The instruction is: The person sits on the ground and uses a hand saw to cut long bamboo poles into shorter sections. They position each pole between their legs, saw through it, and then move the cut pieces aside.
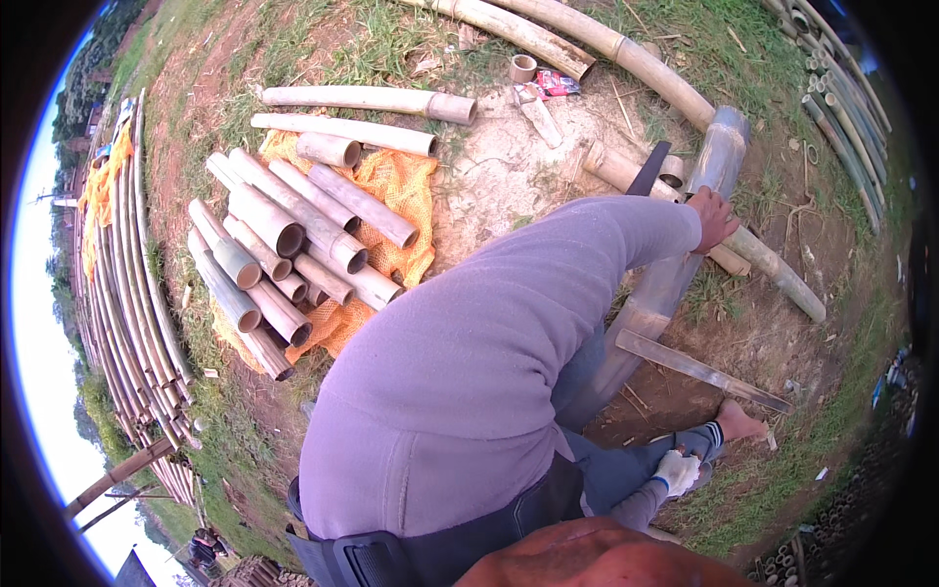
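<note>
My left hand (712,217) is bare and reaches out on a long grey-purple sleeve. Its fingers curl over a thick grey bamboo pole (719,147) that slants down to the bare soil. A dark flat blade (648,168) stands up just left of that hand, next to a short cut bamboo piece (616,168). My right hand (678,472) wears a white glove and hangs low beside a bare foot (736,423); I cannot see whether it holds anything. A flat split bamboo strip (699,370) lies on the soil between pole and foot.
Several cut bamboo sections (284,245) are piled on an orange net (406,186) at left. Long thin poles (132,293) lie along the far left, more poles (841,108) at upper right. A small bamboo ring (523,67) and a red packet (558,83) lie on sandy ground.
</note>
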{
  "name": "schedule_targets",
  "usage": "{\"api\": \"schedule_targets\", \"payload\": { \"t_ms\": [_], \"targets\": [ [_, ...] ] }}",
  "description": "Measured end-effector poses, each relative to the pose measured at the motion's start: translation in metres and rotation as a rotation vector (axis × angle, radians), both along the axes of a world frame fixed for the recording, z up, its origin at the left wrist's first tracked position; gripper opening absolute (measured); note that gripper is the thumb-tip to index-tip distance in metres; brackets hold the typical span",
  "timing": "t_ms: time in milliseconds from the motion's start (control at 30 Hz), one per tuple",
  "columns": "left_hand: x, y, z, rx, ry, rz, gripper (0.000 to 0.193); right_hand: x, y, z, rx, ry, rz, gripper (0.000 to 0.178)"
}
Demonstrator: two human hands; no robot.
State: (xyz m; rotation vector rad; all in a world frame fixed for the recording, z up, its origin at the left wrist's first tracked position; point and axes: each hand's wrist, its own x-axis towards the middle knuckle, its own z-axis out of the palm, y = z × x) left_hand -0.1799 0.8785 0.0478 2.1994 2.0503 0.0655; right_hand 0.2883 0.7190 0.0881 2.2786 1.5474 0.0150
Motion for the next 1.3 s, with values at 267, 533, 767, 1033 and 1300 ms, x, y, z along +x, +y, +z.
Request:
{"api": "schedule_targets", "payload": {
  "t_ms": [267,533,767,1033,1300],
  "targets": [
    [0.021,0.024,0.01,-0.281,-0.282,0.18,0.06,-0.024,0.004,0.004,0.006,-0.063,0.044,0.049],
    [-0.07,-0.106,0.035,-0.442,-0.901,0.255,0.071,-0.017,-0.006,0.007,0.059,0.031,0.064,0.05],
    [-0.086,-0.382,0.062,0.029,-1.799,0.72,0.067,-0.029,-0.007,0.018,0.024,0.095,0.158,0.046],
    [-0.091,-0.429,0.03,0.751,-1.883,1.181,0.06,-0.034,-0.024,0.029,-0.031,0.11,0.242,0.044],
    [-0.214,-0.415,-0.046,1.46,-1.49,1.73,0.084,-0.033,-0.019,0.015,-0.028,0.11,0.296,0.04]
  ]
}}
